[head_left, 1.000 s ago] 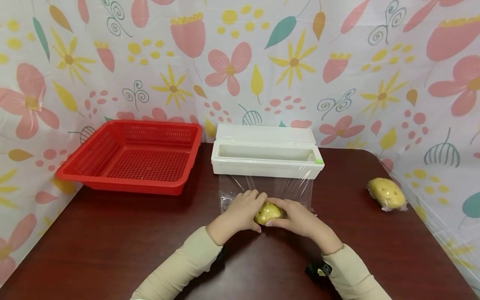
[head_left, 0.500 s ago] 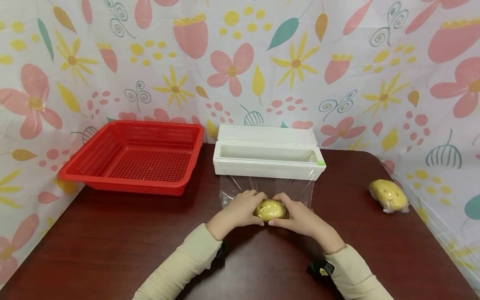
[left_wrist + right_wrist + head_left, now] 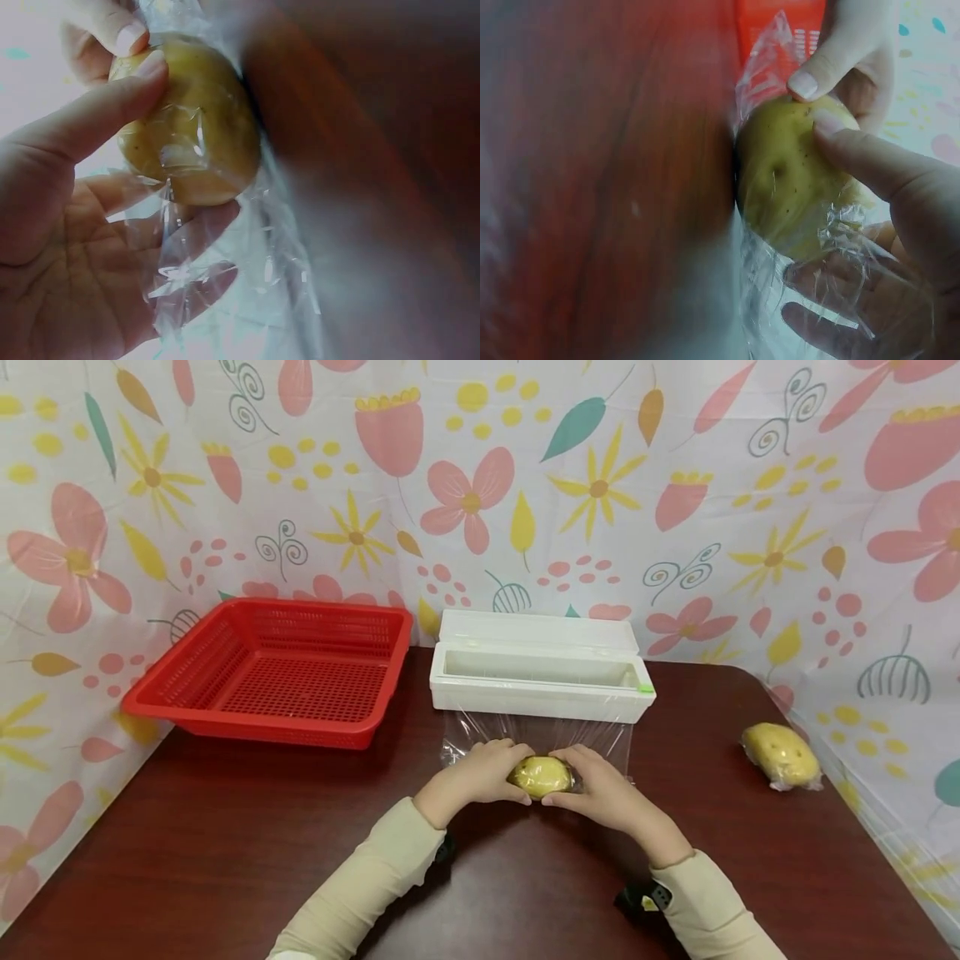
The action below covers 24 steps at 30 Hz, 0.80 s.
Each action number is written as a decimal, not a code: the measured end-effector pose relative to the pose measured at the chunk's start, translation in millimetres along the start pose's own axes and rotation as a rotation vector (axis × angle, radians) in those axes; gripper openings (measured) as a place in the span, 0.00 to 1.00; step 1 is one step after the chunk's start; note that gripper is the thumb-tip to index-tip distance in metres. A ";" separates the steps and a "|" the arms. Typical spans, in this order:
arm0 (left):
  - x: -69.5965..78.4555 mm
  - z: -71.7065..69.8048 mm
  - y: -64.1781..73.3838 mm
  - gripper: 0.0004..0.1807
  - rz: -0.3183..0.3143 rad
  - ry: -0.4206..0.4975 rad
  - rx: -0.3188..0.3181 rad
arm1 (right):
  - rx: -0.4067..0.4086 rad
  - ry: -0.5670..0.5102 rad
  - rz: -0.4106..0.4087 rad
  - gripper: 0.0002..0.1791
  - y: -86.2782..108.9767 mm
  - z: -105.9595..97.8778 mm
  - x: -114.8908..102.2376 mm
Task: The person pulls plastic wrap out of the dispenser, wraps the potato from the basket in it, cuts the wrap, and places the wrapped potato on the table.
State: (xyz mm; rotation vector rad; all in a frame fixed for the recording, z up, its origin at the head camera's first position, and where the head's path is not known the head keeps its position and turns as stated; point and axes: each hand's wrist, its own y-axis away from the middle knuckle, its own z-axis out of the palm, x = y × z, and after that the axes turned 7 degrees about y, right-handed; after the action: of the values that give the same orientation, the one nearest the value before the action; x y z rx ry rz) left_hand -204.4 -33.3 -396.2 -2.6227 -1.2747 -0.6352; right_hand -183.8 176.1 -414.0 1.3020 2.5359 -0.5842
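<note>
A yellow potato [image 3: 542, 777] lies between both hands at the middle of the table, partly covered in clear cling film [image 3: 551, 731]. My left hand [image 3: 480, 779] holds its left end, thumb [image 3: 112, 105] on the near side and fingers behind. From the other end my right hand [image 3: 606, 792] grips it in the same way, with thumb [image 3: 870, 154] pressed on the skin. In both wrist views, crinkled film spreads beside the potato and over the fingers. The film runs back to an open white dispenser box [image 3: 543, 700].
Another potato [image 3: 782, 756], wrapped in film, sits near the table's right edge. At the back left stands a red plastic basket [image 3: 352, 732] with a perforated bottom. A flower-patterned sheet [image 3: 480, 560] hangs behind the dark brown table [image 3: 225, 835].
Both hands have moved slightly away from me, toward the white box, with the potato. The potato has turned a little between them. The head view has shifted slightly.
</note>
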 end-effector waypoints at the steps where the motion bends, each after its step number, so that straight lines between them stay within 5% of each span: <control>1: -0.4 -0.6 -1.2 0.32 -0.004 0.000 -0.010 | -0.002 -0.013 -0.003 0.34 -0.3 0.0 0.6; 7: -3.6 -4.8 -4.8 0.31 -0.017 0.056 -0.056 | -0.018 -0.070 -0.030 0.27 -3.7 -1.7 3.2; 16: -8.8 -7.1 -8.9 0.29 0.002 0.106 -0.022 | -0.018 -0.066 0.012 0.25 -9.4 -5.8 7.1; 20: -6.6 -6.8 -6.4 0.31 -0.004 0.029 0.055 | -0.036 -0.080 0.032 0.25 -12.1 -5.1 9.8; 24: -3.7 -8.2 -4.8 0.30 0.060 -0.035 0.155 | -0.059 -0.090 0.052 0.24 -15.1 -3.8 13.4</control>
State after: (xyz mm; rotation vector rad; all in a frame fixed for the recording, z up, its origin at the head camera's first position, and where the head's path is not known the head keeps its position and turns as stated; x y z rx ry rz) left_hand -212.7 -35.6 -390.6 -2.5445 -1.1977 -0.4634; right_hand -203.9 179.6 -412.0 1.2873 2.4207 -0.5403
